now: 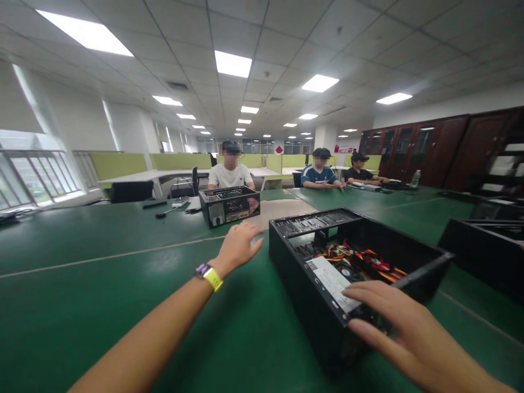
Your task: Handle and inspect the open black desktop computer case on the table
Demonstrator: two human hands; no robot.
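Observation:
An uncovered black computer case (pixel 301 295) lies on the green table (pixel 172 322) in front of me. Inside it are a silver power supply (pixel 329 277) with a white label, bundled coloured cables (pixel 339 252) and a red and black graphics card (pixel 379 265). My right hand (pixel 399 319) is at the near corner of the case, fingers over the power supply's end and thumb apart by the outer edge. Whether it presses on the metal I cannot tell. My left hand (pixel 240 246), wrist in a yellow-banded watch (pixel 209 275), reaches over the table left of the case, fingers stretched and holding nothing.
A second opened computer case (pixel 229 207) stands farther back, before a person in a white shirt (pixel 231 174). Two more people sit at the far right, near a bottle (pixel 416 179). Another black case (pixel 483 245) lies at the right. Small items and papers (pixel 193 204) lie back left.

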